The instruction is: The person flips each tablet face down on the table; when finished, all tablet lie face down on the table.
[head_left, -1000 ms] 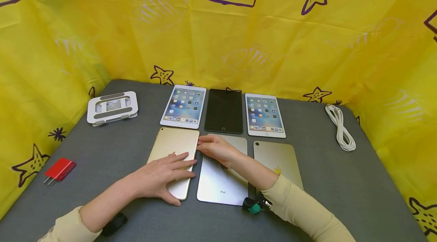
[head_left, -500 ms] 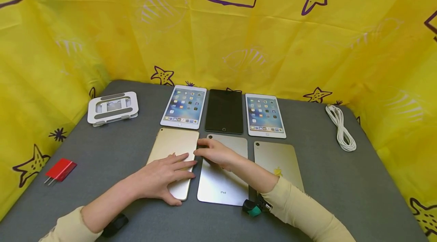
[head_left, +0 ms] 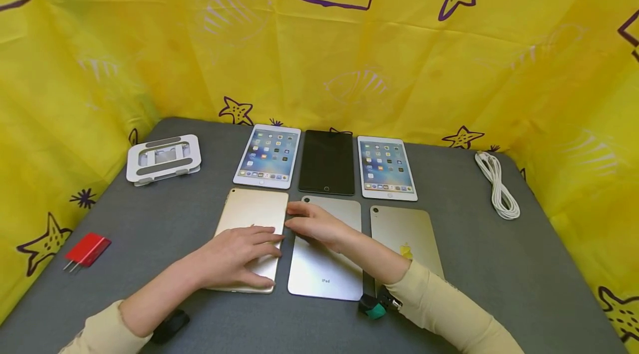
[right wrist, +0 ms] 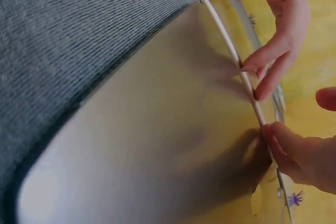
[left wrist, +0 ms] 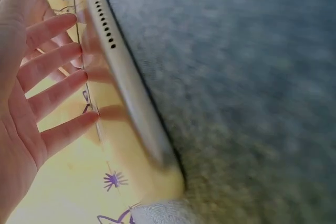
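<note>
fingers of your left hand (head_left: 237,257): spread apart. those of your right hand (head_left: 319,227): parted from the thumb. step, apparently squaring: nudge lightly, evenly, keeping parallel to the silver ipad (head_left: 324,268). gold tablet (head_left: 257,208): face down beneath your left hand, right edge at both hands' fingertips.

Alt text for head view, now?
A person's left hand spread over the back of a face-down gold tablet on a gray table, right hand at its right edge. Five more tablets complete two rows; white stand and red charger at left, white cable at right.
</note>
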